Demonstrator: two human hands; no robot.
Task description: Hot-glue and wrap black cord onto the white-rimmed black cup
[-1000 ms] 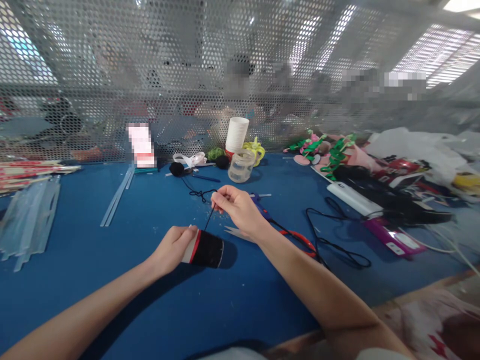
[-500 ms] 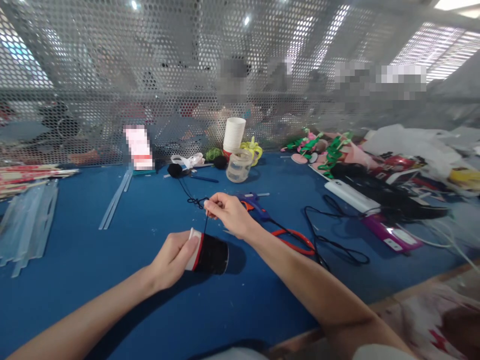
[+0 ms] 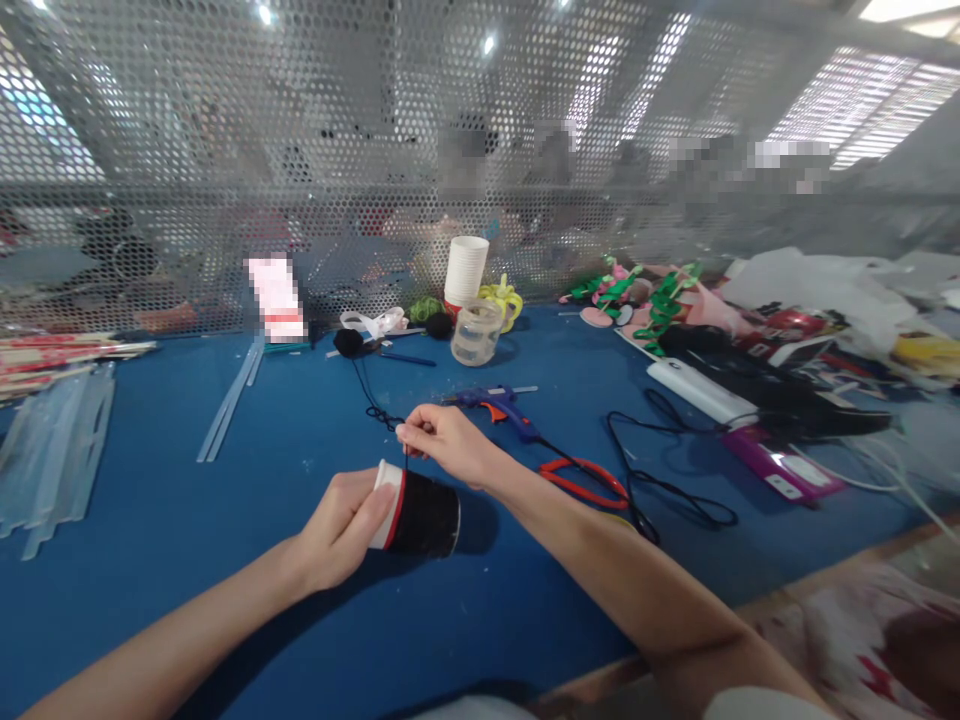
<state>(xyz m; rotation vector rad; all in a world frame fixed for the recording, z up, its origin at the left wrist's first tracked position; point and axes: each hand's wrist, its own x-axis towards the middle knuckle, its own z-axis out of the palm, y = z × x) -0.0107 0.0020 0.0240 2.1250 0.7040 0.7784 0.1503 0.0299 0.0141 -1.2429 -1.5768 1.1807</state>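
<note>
My left hand (image 3: 346, 525) grips a paper cup (image 3: 426, 513) by its white rim end, thumb on the outside. The cup lies tilted on its side, its body covered in black with a red band near the rim. My right hand (image 3: 442, 440) pinches a black yarn (image 3: 406, 458) just above the red band. From those fingers the yarn runs in loose loops back to a black yarn ball (image 3: 348, 343). A blue glue gun (image 3: 504, 408) with an orange trigger lies just beyond my right hand.
A clear jar (image 3: 477, 332), stacked white cups (image 3: 466, 268) and a green yarn ball (image 3: 426, 310) stand at the back. Clear strips (image 3: 231, 400) lie to the left. Orange-handled pliers or scissors (image 3: 585, 482), a black cord and a purple power strip (image 3: 784, 468) lie right.
My right hand has come down and slightly left, closer to the cup, so the yarn between them is shorter. My left hand still holds the cup in nearly the same place.
</note>
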